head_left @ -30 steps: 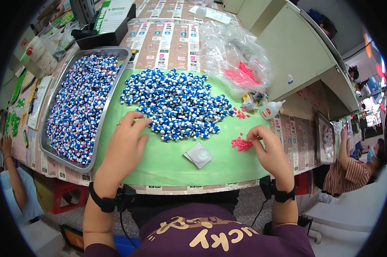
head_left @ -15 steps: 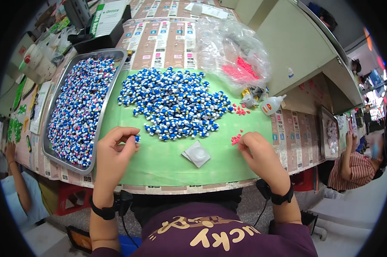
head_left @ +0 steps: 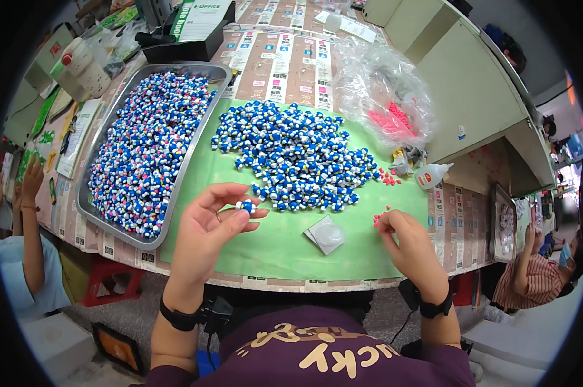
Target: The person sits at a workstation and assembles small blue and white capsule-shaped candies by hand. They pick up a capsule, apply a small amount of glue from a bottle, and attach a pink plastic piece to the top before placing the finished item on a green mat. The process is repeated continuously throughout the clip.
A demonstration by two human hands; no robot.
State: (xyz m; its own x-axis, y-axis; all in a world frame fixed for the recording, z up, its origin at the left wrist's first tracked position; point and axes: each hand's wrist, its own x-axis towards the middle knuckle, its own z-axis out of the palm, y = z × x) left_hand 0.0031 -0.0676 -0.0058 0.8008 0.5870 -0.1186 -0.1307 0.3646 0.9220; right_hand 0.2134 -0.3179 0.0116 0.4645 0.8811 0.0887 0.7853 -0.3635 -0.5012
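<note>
Over the green mat [head_left: 272,255], just in front of the loose pile of blue-and-white pieces [head_left: 298,158], the left hand [head_left: 207,224] holds one small blue-and-white piece [head_left: 245,206] at its fingertips, thumb beneath and the other fingers spread loosely behind. Across the mat, the right hand [head_left: 407,242] has thumb and forefinger drawn close together at a few tiny pink bits [head_left: 377,220]; the fingers cover the spot, so I cannot tell whether one is caught between them. Between the hands lies a pale square pad with a round clear patch [head_left: 328,235]. A metal tray [head_left: 159,244] of similar pieces stands on the worktop [head_left: 267,64] to the left. The held piece looks light, stiff and smooth, probably hard plastic, so it could slip or roll; a gentle pinch at its sides should steady it. The pink bits seem light too, and so small that only fingertips at their edges will serve.
</note>
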